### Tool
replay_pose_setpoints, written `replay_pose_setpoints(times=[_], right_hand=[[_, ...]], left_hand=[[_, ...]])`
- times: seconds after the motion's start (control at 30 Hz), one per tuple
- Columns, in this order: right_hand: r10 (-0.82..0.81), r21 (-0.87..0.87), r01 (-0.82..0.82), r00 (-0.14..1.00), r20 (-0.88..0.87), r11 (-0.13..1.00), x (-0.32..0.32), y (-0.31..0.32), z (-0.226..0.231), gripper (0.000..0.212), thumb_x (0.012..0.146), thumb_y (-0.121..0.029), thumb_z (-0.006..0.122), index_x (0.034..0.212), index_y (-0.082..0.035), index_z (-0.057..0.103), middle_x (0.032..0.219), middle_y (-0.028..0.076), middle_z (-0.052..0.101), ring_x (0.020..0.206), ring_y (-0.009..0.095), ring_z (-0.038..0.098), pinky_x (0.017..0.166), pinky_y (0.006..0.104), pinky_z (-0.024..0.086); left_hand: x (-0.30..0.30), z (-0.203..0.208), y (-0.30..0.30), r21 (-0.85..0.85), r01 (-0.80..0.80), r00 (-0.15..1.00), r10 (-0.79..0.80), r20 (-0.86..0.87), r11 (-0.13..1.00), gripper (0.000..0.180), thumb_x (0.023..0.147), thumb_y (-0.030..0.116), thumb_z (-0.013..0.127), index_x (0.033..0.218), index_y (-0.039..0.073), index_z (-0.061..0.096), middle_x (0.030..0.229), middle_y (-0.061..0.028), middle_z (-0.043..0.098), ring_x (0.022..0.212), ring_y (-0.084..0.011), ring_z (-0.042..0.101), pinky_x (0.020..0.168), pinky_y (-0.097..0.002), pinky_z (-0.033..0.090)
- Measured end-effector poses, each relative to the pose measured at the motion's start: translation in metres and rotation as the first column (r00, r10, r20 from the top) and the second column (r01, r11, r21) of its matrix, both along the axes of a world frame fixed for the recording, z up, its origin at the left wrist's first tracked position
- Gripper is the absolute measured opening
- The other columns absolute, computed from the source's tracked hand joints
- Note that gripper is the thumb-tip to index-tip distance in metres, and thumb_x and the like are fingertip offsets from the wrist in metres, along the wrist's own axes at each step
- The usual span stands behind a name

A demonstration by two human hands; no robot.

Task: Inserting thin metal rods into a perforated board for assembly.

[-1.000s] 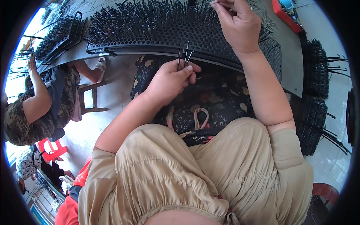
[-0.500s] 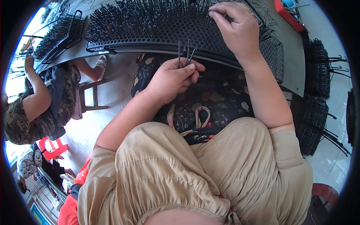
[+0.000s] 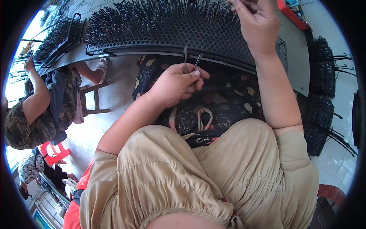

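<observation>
Over my lap, my left hand [image 3: 182,84] is closed around a few thin dark metal pins [image 3: 185,57]; two of them stick up past its thumb and fingers. Farther off and to the right, my right hand [image 3: 261,24] is over the right part of a black perforated rack [image 3: 213,42]. Its thumb and fingers are bent together near the picture's upper edge, and what is between them, if anything, I cannot make out. Dense rows of upright dark metal pins [image 3: 152,23] fill the rack's holes to the left of that hand, while the nearer holes hold none.
A second pin-filled rack [image 3: 63,42] stands at left, where a co-worker's hand [image 3: 29,64] reaches. A red tray [image 3: 291,15] lies at the far right of the table [image 3: 299,61]. Black racks with hooks [image 3: 323,68] are stacked at right. A wooden stool [image 3: 91,99] stands left.
My right hand has moved to the right and farther away. Fewer pins stick up from my left hand, which stays in nearly the same place.
</observation>
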State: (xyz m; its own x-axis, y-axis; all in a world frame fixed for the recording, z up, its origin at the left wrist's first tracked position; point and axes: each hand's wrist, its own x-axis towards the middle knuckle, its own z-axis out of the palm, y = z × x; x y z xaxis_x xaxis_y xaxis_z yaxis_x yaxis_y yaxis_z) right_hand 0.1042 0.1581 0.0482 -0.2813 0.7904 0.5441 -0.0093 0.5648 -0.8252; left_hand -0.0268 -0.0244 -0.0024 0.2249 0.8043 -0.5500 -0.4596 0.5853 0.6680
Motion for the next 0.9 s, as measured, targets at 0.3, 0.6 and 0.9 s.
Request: replay_pose_setpoints(times=[0.3,0.6,0.9], right_hand=[[-0.160,0.453,0.014,0.945,0.286,0.892,-0.011,-0.006,-0.002,0.010,0.079,0.001,0.070,0.085,-0.003,0.062,0.073,0.009,0.064,0.067,0.021,0.062,0.062,0.0312,0.049],[-0.178,0.595,-0.098,0.904,0.388,0.798,-0.017,-0.004,0.006,0.008,0.072,-0.005,0.073,0.079,-0.003,0.071,0.078,0.011,0.069,0.075,0.028,0.064,0.070,0.0365,0.051],[0.114,0.603,-0.217,0.972,0.204,0.768,-0.025,0.017,-0.013,0.016,0.074,-0.010,0.073,0.089,-0.004,0.074,0.088,0.010,0.071,0.082,0.029,0.065,0.078,0.0368,0.051]], left_hand=[[-0.001,0.001,0.000,-0.008,0.009,1.000,-0.009,-0.011,1.000,0.022,0.100,0.011,0.043,0.109,-0.002,0.057,0.078,-0.0017,0.055,0.051,-0.0022,0.035,0.043,-0.0170,0.026],[-0.001,-0.006,0.003,0.014,0.012,0.999,-0.011,-0.040,1.000,0.021,0.100,0.011,0.044,0.109,-0.002,0.058,0.077,-0.0006,0.055,0.052,-0.0021,0.036,0.043,-0.0165,0.026],[0.001,-0.006,0.005,0.023,-0.007,0.996,0.009,-0.085,1.000,0.023,0.100,0.012,0.044,0.110,-0.003,0.058,0.078,0.0002,0.054,0.052,-0.0016,0.035,0.044,-0.0157,0.025]])
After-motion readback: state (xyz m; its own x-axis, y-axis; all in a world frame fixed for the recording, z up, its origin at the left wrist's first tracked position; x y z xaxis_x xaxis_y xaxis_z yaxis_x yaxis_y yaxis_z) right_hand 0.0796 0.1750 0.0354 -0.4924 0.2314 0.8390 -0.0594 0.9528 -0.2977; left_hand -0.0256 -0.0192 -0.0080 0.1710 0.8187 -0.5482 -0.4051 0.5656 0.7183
